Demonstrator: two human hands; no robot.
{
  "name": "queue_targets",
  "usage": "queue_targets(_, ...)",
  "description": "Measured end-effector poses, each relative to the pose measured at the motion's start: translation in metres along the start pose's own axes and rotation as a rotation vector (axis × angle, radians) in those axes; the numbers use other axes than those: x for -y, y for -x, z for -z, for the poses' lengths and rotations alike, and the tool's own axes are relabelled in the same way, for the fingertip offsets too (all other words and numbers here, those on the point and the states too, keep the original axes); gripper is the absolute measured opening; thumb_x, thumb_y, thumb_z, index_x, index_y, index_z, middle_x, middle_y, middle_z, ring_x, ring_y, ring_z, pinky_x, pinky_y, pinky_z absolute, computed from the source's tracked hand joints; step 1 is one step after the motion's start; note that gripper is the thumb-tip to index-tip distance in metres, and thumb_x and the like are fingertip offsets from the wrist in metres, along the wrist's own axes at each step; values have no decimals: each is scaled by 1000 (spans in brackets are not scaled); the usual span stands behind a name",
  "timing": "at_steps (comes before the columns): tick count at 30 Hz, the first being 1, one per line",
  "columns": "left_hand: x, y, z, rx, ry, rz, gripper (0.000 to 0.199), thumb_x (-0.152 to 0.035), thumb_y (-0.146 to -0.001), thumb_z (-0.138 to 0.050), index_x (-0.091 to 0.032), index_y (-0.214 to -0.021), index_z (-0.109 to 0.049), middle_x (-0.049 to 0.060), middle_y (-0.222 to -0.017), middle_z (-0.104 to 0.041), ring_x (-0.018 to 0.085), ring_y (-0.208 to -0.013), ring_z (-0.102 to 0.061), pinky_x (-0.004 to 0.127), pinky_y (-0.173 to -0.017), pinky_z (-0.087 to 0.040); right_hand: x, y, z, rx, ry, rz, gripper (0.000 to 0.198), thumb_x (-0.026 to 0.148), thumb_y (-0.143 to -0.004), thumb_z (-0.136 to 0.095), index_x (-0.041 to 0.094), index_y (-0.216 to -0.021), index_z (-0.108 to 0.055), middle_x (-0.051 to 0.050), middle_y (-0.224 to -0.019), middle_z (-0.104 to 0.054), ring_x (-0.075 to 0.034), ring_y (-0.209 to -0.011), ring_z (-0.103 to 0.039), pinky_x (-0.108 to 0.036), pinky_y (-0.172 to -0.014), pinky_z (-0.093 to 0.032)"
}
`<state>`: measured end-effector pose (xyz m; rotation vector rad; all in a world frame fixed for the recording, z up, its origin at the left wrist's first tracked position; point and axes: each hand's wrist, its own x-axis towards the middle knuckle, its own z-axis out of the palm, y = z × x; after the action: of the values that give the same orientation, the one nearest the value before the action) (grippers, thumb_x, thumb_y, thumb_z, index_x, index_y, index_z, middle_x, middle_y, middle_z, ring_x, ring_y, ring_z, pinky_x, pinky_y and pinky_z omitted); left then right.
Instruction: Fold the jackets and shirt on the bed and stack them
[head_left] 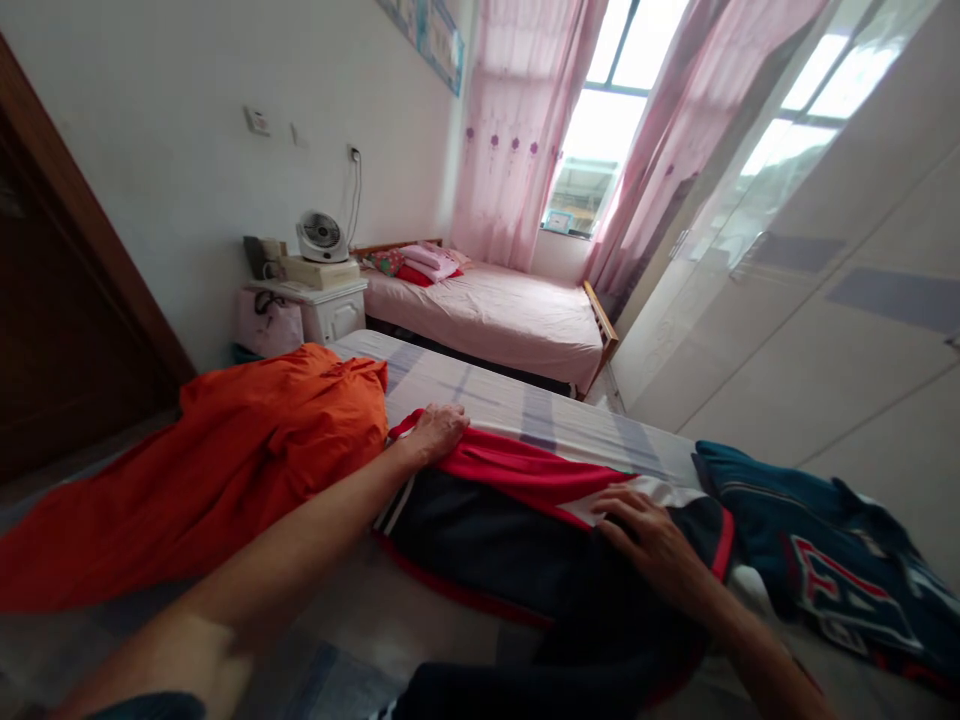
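Note:
A navy, red and white garment (pixel 495 525), like a sports jacket, lies partly folded on the near bed (pixel 450 385), a red part turned over its far side. At its far left corner, my left hand (pixel 441 433) presses down with fingers curled around the red fabric. My right hand (pixel 637 525) rests on the white and navy part, fingers bent but apart. To the left is a crumpled orange garment (pixel 277 440), beneath my left forearm. A folded dark teal jacket (pixel 817 540) with a large letter A lies to the right.
Beyond stands a second bed (pixel 495 305) with a pink sheet and folded bedding. A white nightstand (pixel 330 310) carries a small fan (pixel 322 234). Glossy wardrobe doors (pixel 810 300) line the right side, and a brown door (pixel 60 300) stands at the left.

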<state>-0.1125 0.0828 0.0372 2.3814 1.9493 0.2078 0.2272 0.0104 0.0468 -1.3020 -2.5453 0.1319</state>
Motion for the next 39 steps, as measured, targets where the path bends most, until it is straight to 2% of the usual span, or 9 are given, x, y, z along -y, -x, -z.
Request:
queue_targets(5,0,1,3,-62,7,129,29,-35,-89,-49,-16,-109,-56,8,-112,-59,19,-96,-59,40,-83,-48,12,-5,2,162,29,-28,34,35,-92,-37,22,-71,-61,-4,-81,-64,-19,-82,-59,-34,-77,-45)
queue_targets(10,20,23,26,-87,-14,299,31,-28,-91,-33,-17,-112,-54,13,-114,-60,23,-104,-59,35,-83,-45,7,-11,0,-26,-30,1,28,35,-91,-39,24,-89,-65,-6,-101,-65,-21,-101,-56,-39,-91,-41)
queue_targets(14,40,37,34,24,-4,393,45,-49,-86,-37,-15,-100,-61,17,-99,-67,29,-95,-63,38,-78,-47,-4,-5,-24,-57,-119,-100,30,39,-91,-38,25,-94,-64,-6,-107,-63,-21,-100,-58,-39,-90,-43)
queue_targets(18,44,35,32,73,34,413,48,-58,-79,-44,-16,-88,-66,17,-101,-68,29,-99,-62,36,-81,-46,-12,2,-42,-115,-168,-151,30,42,-91,-38,25,-96,-63,-6,-111,-61,-22,-104,-57,-40,-92,-41)
queue_targets(21,43,30,29,71,94,434,41,-53,-79,-52,-14,-81,-66,16,-98,-68,28,-98,-62,36,-81,-46,-11,4,-41,-126,-166,-154,29,42,-90,-40,26,-96,-63,-6,-111,-62,-22,-106,-56,-40,-92,-41)
queue_targets(25,47,25,26,-7,233,444,31,-41,-86,-52,-13,-97,-61,7,-97,-65,18,-89,-62,39,-80,-49,-7,4,-40,-132,-132,-155,28,40,-91,-39,25,-96,-62,-5,-111,-62,-21,-108,-56,-39,-91,-41)
queue_targets(30,56,26,19,-116,447,483,29,-35,-89,-50,-12,-104,-57,6,-95,-63,15,-81,-62,33,-71,-52,-6,4,-39,-183,-89,-137,26,36,-91,-41,24,-100,-62,-6,-112,-62,-21,-106,-56,-38,-89,-42)
queue_targets(35,55,31,15,-115,661,418,45,-26,-76,-64,-12,-117,-53,5,-91,-69,15,-79,-66,23,-67,-53,18,3,-28,-195,-29,72,24,26,-90,-43,25,-108,-60,-6,-120,-59,-21,-117,-48,-40,-96,-37)
queue_targets(39,53,29,8,-92,755,431,37,-17,-78,-55,-11,-115,-55,5,-84,-72,13,-70,-67,20,-59,-53,36,-4,-23,-74,21,77,18,25,-88,-48,23,-99,-61,-5,-101,-63,-18,-94,-58,-35,-85,-41)
